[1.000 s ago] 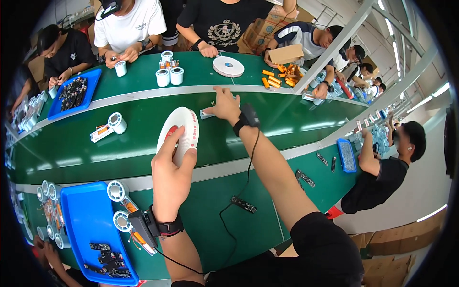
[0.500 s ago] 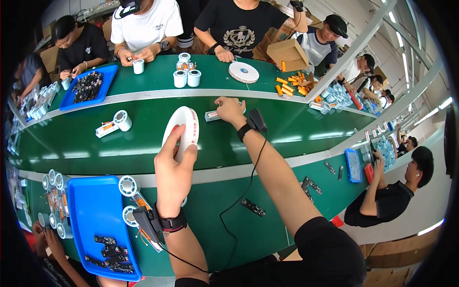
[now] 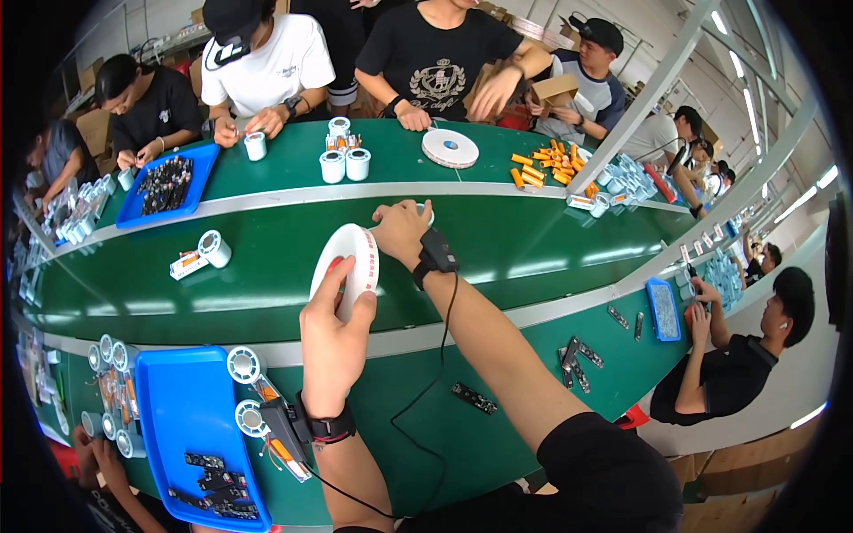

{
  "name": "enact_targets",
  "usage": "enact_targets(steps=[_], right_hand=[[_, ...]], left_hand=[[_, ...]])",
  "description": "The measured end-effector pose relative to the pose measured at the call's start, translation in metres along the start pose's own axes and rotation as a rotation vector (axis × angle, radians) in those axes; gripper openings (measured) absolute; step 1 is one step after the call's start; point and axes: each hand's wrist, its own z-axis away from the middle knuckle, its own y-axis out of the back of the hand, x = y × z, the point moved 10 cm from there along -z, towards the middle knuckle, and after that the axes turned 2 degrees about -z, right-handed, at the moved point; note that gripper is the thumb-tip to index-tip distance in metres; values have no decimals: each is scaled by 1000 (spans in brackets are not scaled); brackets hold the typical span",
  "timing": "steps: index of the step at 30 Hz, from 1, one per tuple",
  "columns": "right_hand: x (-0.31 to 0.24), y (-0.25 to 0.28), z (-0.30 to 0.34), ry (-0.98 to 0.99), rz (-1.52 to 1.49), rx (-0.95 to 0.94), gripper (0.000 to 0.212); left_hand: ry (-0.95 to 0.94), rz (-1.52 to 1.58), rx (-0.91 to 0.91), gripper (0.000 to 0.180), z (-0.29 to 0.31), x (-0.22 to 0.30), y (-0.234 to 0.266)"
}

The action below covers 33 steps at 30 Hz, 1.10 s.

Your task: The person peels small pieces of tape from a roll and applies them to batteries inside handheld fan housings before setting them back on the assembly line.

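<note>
My left hand grips a large white tape roll with red print along its edge, held upright above the green bench. Fingers lie across its face, with the thumb at the rim. Just right of the roll, my right hand is closed around a white cylindrical motor unit; only part of the cylinder shows behind the hand, and the fingertips are near the roll's edge. A similar motor unit with a boxy pack attached lies farther left on the green belt.
A blue tray with black circuit boards stands at my left, with motor units beside it. Loose boards lie at right. Across the belt, people work near another tape roll and orange cells. Cables trail from both wrists.
My right hand has moved left, close to the tape roll, and the cylinder has shifted left with it. The roll stays in my left hand. Across the bench, the open cardboard box has been lifted away.
</note>
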Motion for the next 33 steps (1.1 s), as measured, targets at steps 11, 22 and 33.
enact_targets(steps=[11,22,33], right_hand=[[-32,-10,2,111,22,18,31],[-32,96,88,128,-1315,48,44],[-38,189,200,570,-567,245,47]], left_hand=[[-23,24,-25,47,3,12,-3],[82,-89,-104,46,8,3,-18],[-60,-62,-355,52,19,16,-60]])
